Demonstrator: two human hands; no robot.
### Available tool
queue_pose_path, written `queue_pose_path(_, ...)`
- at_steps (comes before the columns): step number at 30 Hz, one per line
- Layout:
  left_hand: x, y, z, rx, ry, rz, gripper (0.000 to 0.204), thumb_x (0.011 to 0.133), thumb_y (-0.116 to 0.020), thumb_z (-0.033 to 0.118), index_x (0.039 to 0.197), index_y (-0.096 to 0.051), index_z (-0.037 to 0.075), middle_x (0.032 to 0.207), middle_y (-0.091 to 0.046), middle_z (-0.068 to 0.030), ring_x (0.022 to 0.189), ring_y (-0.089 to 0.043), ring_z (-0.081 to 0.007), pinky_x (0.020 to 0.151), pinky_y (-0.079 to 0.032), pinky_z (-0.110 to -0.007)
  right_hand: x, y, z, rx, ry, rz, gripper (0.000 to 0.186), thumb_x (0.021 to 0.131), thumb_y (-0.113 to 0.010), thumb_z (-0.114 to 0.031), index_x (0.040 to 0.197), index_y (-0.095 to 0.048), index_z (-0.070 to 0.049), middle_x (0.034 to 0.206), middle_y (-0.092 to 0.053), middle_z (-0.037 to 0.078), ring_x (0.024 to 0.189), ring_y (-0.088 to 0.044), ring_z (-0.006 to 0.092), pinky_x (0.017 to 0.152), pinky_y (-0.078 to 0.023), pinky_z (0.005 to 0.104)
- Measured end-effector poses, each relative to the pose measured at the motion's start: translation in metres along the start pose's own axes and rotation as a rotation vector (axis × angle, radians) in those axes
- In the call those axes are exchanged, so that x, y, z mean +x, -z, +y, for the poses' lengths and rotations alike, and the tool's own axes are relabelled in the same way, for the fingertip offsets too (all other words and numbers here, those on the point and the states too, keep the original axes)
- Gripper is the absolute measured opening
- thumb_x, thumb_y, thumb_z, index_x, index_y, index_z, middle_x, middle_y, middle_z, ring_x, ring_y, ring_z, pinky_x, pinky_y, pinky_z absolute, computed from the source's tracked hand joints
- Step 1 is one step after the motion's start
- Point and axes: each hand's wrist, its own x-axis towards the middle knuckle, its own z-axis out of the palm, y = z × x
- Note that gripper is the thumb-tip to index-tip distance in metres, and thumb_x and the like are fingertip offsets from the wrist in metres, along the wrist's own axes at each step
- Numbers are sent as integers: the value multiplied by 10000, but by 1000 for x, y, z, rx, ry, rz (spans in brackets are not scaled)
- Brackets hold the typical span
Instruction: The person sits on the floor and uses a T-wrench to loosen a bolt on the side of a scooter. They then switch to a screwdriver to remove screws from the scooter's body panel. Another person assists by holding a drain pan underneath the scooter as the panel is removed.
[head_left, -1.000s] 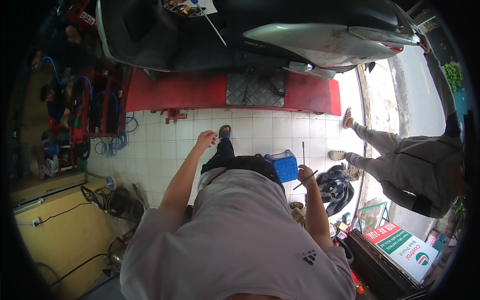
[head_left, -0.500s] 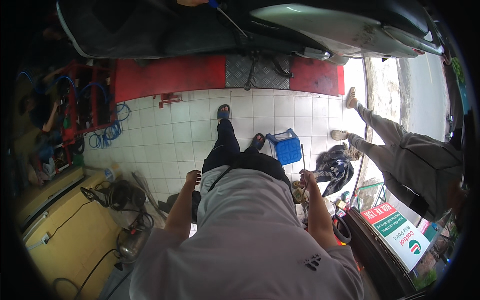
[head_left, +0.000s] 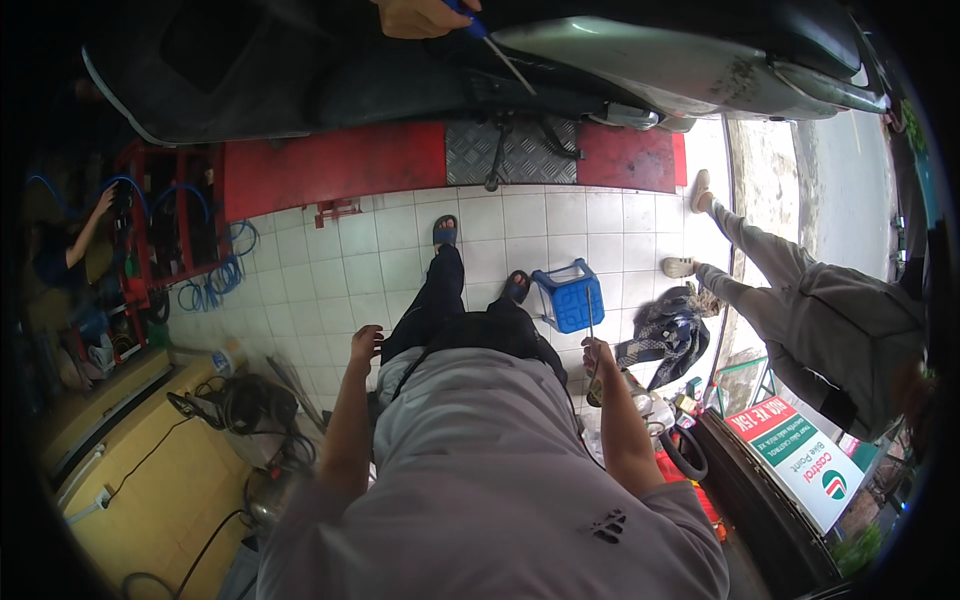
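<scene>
My left hand [head_left: 368,343] hangs at my left side, its fingers loosely bent and apart, with nothing seen in it. On the other side my right hand [head_left: 597,353] is closed round a screwdriver [head_left: 590,308]. Its long thin shaft points away from me past a blue plastic stool [head_left: 571,303], and its handle is hidden in my fingers. At the far edge a co-worker's hand [head_left: 422,14] grips a blue-handled screwdriver [head_left: 502,58], whose tip lies over the dark side of a motorbike [head_left: 640,65].
A red lift platform [head_left: 330,170] with a metal tread plate [head_left: 470,158] runs under the motorbike. Dark patterned cloth [head_left: 665,338] lies right of the stool. A person in grey [head_left: 850,330] is at the right. Blue hoses [head_left: 212,288] and a red rack [head_left: 150,220] stand left.
The co-worker's hand and blue-handled screwdriver have come further into view, shifting right. My hands sit slightly further left and away from me. At far left, another person's forearm is now raised.
</scene>
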Motion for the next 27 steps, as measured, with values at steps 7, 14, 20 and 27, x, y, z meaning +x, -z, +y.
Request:
queue_pose_path(7,6,5,-13,170,-29,63,304,872,-552,317,1040,-677,96,865,-632,-43,743,-598,-173,623,-461,-338,4,-2,15,103,8,0,158,919,-477,-175,951,-559,-43,514,-261,-53,414,-278,93,401,-231,280)
queue_pose_path(14,24,18,-34,382,-109,60,338,893,-503,311,1063,-694,89,928,-644,-83,828,-580,-183,660,-461,-366,4,-3,26,149,12,4,157,930,-464,-176,942,-555,-49,513,-264,-55,408,-267,92,397,-236,285)
queue_pose_path(20,11,-2,-12,160,-60,-54,275,875,-532,253,1029,-695,93,927,-639,-42,842,-585,-147,675,-462,-360,8,6,48,149,52,12,170,937,-458,-179,940,-550,-36,516,-269,-54,409,-267,98,404,-240,283)
queue_pose_path(27,4,-16,-11,105,-110,-74,209,858,-557,191,982,-695,93,914,-642,-33,815,-594,-138,663,-467,-316,3,10,64,168,-12,44,188,939,-456,-188,948,-549,-25,510,-255,-51,409,-268,105,410,-238,285)
